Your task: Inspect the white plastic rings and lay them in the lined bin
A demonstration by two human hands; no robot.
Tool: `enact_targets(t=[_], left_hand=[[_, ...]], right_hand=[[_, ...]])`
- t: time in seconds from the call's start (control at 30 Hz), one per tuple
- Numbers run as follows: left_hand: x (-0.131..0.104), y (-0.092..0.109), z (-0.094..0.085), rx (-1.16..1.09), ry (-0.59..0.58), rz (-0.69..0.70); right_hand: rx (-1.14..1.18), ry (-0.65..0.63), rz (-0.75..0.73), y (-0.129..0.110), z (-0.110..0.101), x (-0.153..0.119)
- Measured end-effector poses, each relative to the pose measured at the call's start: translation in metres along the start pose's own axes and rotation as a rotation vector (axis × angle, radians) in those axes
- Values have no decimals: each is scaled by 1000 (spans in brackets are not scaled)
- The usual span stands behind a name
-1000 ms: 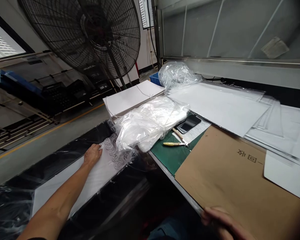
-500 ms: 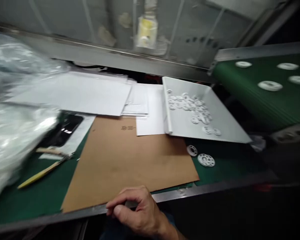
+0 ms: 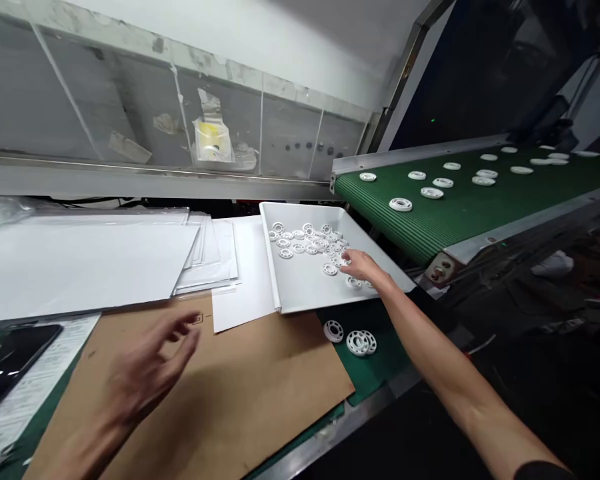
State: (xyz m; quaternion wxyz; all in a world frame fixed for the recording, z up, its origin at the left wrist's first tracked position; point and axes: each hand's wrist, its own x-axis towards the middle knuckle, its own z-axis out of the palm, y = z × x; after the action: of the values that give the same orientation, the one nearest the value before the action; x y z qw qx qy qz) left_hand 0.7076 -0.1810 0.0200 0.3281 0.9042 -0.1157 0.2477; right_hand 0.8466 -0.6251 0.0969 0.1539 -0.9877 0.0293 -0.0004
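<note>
My right hand (image 3: 359, 265) reaches into the white tray (image 3: 300, 297), its slightly parted fingertips at the pile of white ring-shaped parts (image 3: 311, 248), which look like bearing cages. Whether the fingertips touch a ring cannot be made out. My left hand (image 3: 147, 363), blurred by motion, hovers over the brown cardboard sheet (image 3: 260, 387) with thumb and fingers apart and nothing in it. Loose rings lie in front of the tray on the green table top: a single ring (image 3: 333, 331) and two overlapping rings (image 3: 357, 343).
Rightward, a green conveyor belt (image 3: 460, 213) carries several white rings. White sheets (image 3: 80, 260) in clear plastic lie at the left, beside a black phone (image 3: 20, 360) on printed paper. Behind runs a metal-framed panel with a yellow-labelled bag (image 3: 213, 141). The table has a metal front edge (image 3: 325, 437).
The view has swung right and up, showing more of the conveyor. My right hand has gone from the table's front edge into the tray. My left hand has come into view over the cardboard.
</note>
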Motion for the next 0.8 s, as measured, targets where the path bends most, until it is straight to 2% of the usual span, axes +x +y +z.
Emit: enact_targets(t=[0.03,0.1,0.17,0.2,0.3,0.47,0.6,0.8], left_hand=[[12,3,20,-42,-46,25],[27,7,55,-102,-42,75],[30,7,78,-117,-8,104],[28,6,84,-116,12,114],[18,0,87,-130,51,153],[12,-7,82,-183,97,172],[11,-6,85,-205,59,164],[10,-5,85,-220,54,155]], right_hand=[[-36,-38,13,7,1,16],[-93,-83,11,14,6,43],[-134,-90,-10,11,14,66],[-151,-85,-22,7,19,78],[-194,-87,-50,-11,33,112],[-266,-215,-5,-28,50,149],[-316,-233,43,-22,61,154],[-335,-107,82,-17,66,151]])
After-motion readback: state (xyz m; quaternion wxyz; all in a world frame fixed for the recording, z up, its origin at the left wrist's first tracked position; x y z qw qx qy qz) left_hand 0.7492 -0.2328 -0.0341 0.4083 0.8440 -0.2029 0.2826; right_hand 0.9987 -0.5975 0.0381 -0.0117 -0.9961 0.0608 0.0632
